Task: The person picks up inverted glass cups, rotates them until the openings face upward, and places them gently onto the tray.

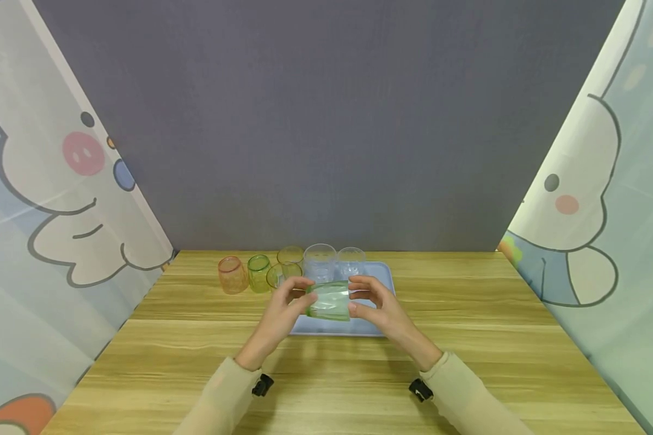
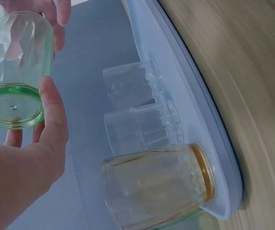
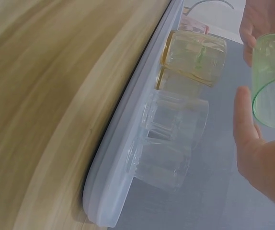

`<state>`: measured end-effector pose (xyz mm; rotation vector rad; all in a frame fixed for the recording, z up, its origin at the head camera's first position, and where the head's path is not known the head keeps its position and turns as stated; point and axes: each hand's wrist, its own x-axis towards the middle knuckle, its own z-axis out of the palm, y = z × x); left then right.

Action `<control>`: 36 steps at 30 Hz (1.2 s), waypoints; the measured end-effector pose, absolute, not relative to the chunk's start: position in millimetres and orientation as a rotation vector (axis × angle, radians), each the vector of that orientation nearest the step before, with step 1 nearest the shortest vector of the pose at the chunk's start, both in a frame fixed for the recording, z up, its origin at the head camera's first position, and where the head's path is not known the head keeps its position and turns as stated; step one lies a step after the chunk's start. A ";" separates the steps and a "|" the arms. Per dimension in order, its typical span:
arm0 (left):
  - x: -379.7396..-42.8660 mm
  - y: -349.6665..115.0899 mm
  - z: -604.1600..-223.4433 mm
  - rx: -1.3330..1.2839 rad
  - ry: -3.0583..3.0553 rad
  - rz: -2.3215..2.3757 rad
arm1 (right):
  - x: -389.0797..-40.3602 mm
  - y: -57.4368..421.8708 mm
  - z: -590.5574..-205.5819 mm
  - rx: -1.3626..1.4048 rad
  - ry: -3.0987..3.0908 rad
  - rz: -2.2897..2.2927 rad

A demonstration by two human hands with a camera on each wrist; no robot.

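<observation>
Above the tray, my left hand holds a pale green glass that lies on its side in the air. Its thumb and fingers are around the green base, which points left. My right hand is at the glass's other end, with fingertips right at the rim. In the right wrist view, a small gap shows between the right thumb and that rim. Below, clear glasses and amber-rimmed glasses stand at the back of the light blue tray.
Left of the tray stand a pinkish-orange glass and a yellow-green glass on the wooden table. A dark grey panel rises behind the table. Cartoon-printed curtains hang at both sides.
</observation>
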<state>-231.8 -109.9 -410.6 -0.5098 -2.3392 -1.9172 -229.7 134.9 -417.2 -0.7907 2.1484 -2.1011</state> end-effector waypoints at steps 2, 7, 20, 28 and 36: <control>-232.2 -108.4 -410.1 -0.520 -2.342 -1.911 | -229.7 135.2 -417.3 -0.776 2.146 -2.103; -233.4 -105.1 -409.8 -0.554 -2.356 -1.896 | -230.7 136.7 -417.3 -0.756 2.169 -2.094; -234.0 -101.5 -408.6 -0.583 -2.377 -1.923 | -234.2 141.2 -417.6 -0.836 2.158 -2.133; -232.4 -101.1 -405.0 -0.568 -2.394 -1.924 | -233.1 140.3 -415.7 -0.815 2.176 -2.152; -232.8 -103.8 -397.5 -0.596 -2.409 -1.906 | -231.3 140.3 -408.8 -0.765 2.162 -2.153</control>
